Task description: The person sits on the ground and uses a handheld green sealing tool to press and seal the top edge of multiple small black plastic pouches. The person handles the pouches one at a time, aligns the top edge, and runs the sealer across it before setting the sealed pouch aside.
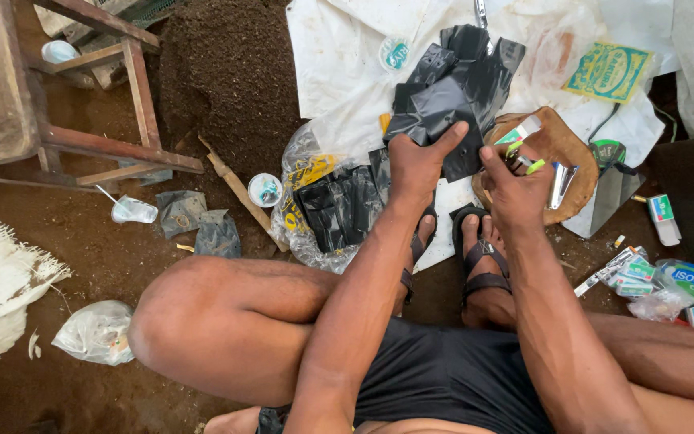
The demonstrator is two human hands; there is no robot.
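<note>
Black bag (443,120): held up just above the person's feet, over the edge of the white sheet (347,56), gripped at its lower edge by the left hand.

Nearest the camera: bare knees and black shorts (451,374), the person squatting, both forearms reaching forward between the legs. Black sandals (479,257) on both feet, on bare brown earth.

Left hand (418,165): closed on the black bag, thumb stretched out along the plastic, the other fingers curled behind it.

Right hand (516,189): partly closed, fingers bent around a small green-and-white item (524,161); what that item is cannot be told. The index finger points toward the bag's right edge. This hand is over a brown round board (560,145), on which a shiny metal tool (560,185) lies just beside the fingers.

Left of the hands: a clear plastic pack (323,209) holding a stack of black bags, lying on the ground. A small round lid (264,190) and a wooden stick (238,189) are near it. Two grey bags (198,221) lie further left, beside a clear cup (134,210).

Right side: small boxes and packets (644,277) scattered on the earth.

Further off: a pile of dark soil (226,72), a wooden stool frame (114,104) at left, and a green printed label (608,72) on the sheet.
</note>
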